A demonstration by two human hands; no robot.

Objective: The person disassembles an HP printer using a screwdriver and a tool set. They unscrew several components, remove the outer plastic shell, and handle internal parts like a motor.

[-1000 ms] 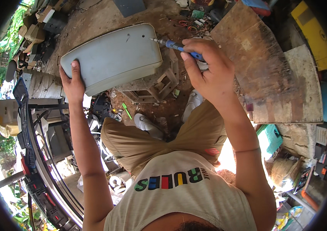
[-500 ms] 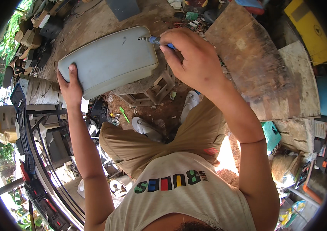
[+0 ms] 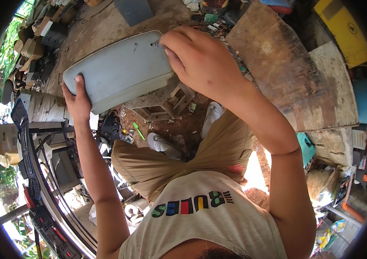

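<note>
A pale blue-grey plastic casing [image 3: 121,64], long and box-like with rounded corners, is tilted on a rough concrete block [image 3: 159,108]. My left hand [image 3: 79,99] grips its left end, with the thumb flat on the top face. Closed round a screwdriver [image 3: 156,45], my right hand [image 3: 203,62] hovers over the casing's right end. Only the metal shaft shows now, its tip at the hole near the upper right corner; my fingers hide most of the handle.
A worn wooden board [image 3: 278,64] lies at the right, with a yellow panel [image 3: 343,32] beyond it. At the far side stands a dark grey box [image 3: 134,11]. A green plastic piece [image 3: 138,131] lies on the ground near my shoes [image 3: 164,146]. Stacked boxes line the left.
My right hand has moved left and slightly up, covering the blue handle that showed before. The casing and my left hand have shifted slightly.
</note>
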